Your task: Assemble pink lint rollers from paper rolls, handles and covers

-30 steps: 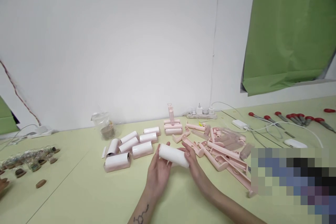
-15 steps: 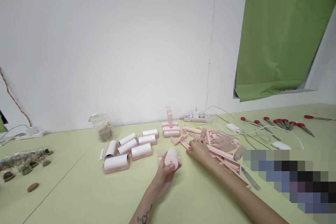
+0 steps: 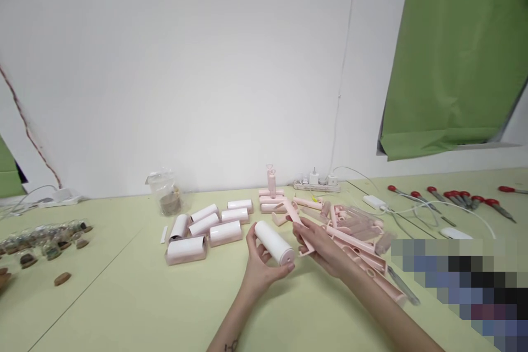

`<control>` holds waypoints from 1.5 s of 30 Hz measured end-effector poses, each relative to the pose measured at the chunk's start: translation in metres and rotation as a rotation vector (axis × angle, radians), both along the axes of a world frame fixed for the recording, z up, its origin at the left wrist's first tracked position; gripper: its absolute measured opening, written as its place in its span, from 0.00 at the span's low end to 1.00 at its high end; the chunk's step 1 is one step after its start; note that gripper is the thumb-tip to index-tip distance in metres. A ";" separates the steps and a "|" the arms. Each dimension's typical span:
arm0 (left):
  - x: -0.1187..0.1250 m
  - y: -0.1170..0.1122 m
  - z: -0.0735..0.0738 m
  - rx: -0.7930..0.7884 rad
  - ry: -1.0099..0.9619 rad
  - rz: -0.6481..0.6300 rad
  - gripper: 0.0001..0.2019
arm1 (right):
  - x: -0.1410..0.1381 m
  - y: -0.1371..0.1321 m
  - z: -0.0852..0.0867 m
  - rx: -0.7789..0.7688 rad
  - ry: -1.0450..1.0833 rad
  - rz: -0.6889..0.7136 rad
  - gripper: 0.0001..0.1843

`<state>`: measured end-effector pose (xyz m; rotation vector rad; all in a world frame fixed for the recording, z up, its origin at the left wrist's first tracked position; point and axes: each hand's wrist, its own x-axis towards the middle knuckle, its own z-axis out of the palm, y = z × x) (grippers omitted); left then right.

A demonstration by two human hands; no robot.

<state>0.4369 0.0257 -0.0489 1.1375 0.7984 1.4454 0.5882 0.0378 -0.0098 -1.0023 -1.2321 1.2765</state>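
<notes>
My left hand [image 3: 260, 267] is closed round a white lint roll [image 3: 274, 242], held just above the pale green table [image 3: 124, 302]. My right hand [image 3: 324, 246] grips a pink roller handle [image 3: 298, 229] right beside the roll, its upper end pointing up and left. A heap of pink handles [image 3: 355, 236] lies just right of my right hand. Several white rolls in pink holders [image 3: 206, 228] lie left of my left hand.
A clear bag [image 3: 165, 198] stands near the wall. Small glass jars and corks [image 3: 39, 242] sit at far left. A power strip [image 3: 315, 184] with chargers, white cables and red-handled tools [image 3: 454, 198] lie at the right. A green sheet [image 3: 457, 49] hangs on the wall.
My right hand has lifted a pink handle out of the heap and brought it beside the roll. My left hand has turned the roll, which now points right and towards me.
</notes>
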 end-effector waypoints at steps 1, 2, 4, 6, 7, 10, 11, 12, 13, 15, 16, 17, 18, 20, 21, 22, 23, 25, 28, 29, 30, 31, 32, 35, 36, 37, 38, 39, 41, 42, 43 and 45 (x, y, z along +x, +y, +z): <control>0.001 0.000 0.000 -0.006 0.019 0.000 0.52 | -0.005 -0.005 0.001 -0.021 0.055 0.057 0.19; 0.001 0.000 0.000 -0.010 0.033 -0.006 0.53 | -0.009 -0.009 0.001 -0.008 0.049 0.078 0.19; 0.000 0.001 0.000 -0.021 0.046 -0.020 0.54 | -0.014 -0.014 0.002 0.070 -0.007 0.039 0.19; -0.003 0.003 0.000 -0.033 0.060 -0.039 0.55 | -0.016 -0.015 0.002 0.136 -0.053 -0.022 0.19; -0.004 0.003 0.000 -0.031 0.074 -0.054 0.55 | -0.016 -0.015 0.001 0.149 -0.067 -0.045 0.19; -0.010 0.003 0.002 0.000 0.163 -0.142 0.57 | -0.016 -0.013 -0.003 0.144 -0.125 -0.050 0.19; -0.011 0.002 0.002 0.009 0.203 -0.175 0.58 | -0.016 -0.012 -0.006 0.145 -0.150 -0.048 0.19; -0.012 0.001 0.003 0.016 0.240 -0.202 0.58 | -0.017 -0.011 -0.008 0.152 -0.172 -0.049 0.19; -0.014 -0.001 0.004 0.020 0.271 -0.222 0.58 | -0.017 -0.010 -0.011 0.163 -0.187 -0.050 0.19; -0.015 -0.004 0.006 0.033 0.297 -0.260 0.57 | -0.019 -0.010 -0.016 0.177 -0.195 -0.053 0.18; -0.015 -0.004 0.007 0.042 0.282 -0.284 0.56 | -0.019 -0.010 -0.017 0.175 -0.186 -0.051 0.18; -0.014 -0.005 0.007 0.052 0.247 -0.308 0.55 | -0.020 -0.009 -0.018 0.168 -0.172 -0.044 0.18; -0.014 -0.004 0.007 0.062 0.197 -0.334 0.54 | -0.020 -0.009 -0.018 0.159 -0.157 -0.034 0.17; -0.012 -0.002 0.007 0.076 0.077 -0.363 0.50 | -0.021 -0.010 -0.018 0.143 -0.137 -0.017 0.18; -0.010 0.000 0.006 0.080 0.022 -0.356 0.48 | -0.022 -0.010 -0.018 0.138 -0.133 -0.009 0.18; -0.010 0.001 0.005 0.081 -0.023 -0.336 0.44 | -0.023 -0.012 -0.018 0.135 -0.132 -0.003 0.19; -0.009 0.002 0.005 0.073 -0.054 -0.311 0.41 | -0.024 -0.013 -0.018 0.131 -0.134 0.005 0.19; -0.008 0.003 0.004 0.028 -0.089 -0.249 0.35 | -0.029 -0.019 -0.021 0.110 -0.139 0.034 0.21; -0.008 0.002 0.004 -0.061 -0.083 -0.195 0.31 | -0.039 -0.030 -0.027 0.091 -0.197 0.065 0.24; -0.008 0.001 0.004 -0.077 -0.065 -0.176 0.31 | -0.042 -0.033 -0.029 0.108 -0.235 0.055 0.24; -0.007 0.000 0.005 -0.086 -0.049 -0.156 0.31 | -0.045 -0.036 -0.031 0.140 -0.278 0.030 0.23; -0.007 -0.001 0.006 -0.095 -0.038 -0.135 0.32 | -0.047 -0.038 -0.033 0.180 -0.319 0.002 0.22; -0.006 -0.002 0.007 -0.108 -0.036 -0.120 0.34 | -0.048 -0.039 -0.035 0.219 -0.353 -0.026 0.21; -0.004 -0.005 0.011 -0.151 -0.091 -0.157 0.34 | -0.049 -0.038 -0.036 0.287 -0.412 -0.078 0.20; -0.004 -0.005 0.012 -0.156 -0.116 -0.183 0.33 | -0.048 -0.037 -0.037 0.295 -0.425 -0.096 0.20; -0.003 -0.006 0.012 -0.157 -0.143 -0.204 0.31 | -0.048 -0.036 -0.037 0.301 -0.440 -0.114 0.20; -0.003 -0.006 0.012 -0.159 -0.172 -0.215 0.30 | -0.048 -0.036 -0.037 0.305 -0.456 -0.135 0.20; -0.002 -0.007 0.011 -0.165 -0.200 -0.215 0.30 | -0.049 -0.035 -0.037 0.305 -0.475 -0.155 0.20; 0.002 -0.008 0.007 -0.187 -0.242 -0.195 0.32 | -0.051 -0.034 -0.038 0.300 -0.520 -0.197 0.20; 0.003 -0.008 0.005 -0.203 -0.251 -0.178 0.34 | -0.052 -0.034 -0.039 0.297 -0.543 -0.218 0.19; 0.005 -0.008 0.004 -0.217 -0.251 -0.160 0.37 | -0.053 -0.034 -0.040 0.293 -0.563 -0.237 0.19; 0.007 -0.008 0.001 -0.217 -0.225 -0.106 0.40 | -0.051 -0.033 -0.039 0.282 -0.579 -0.261 0.19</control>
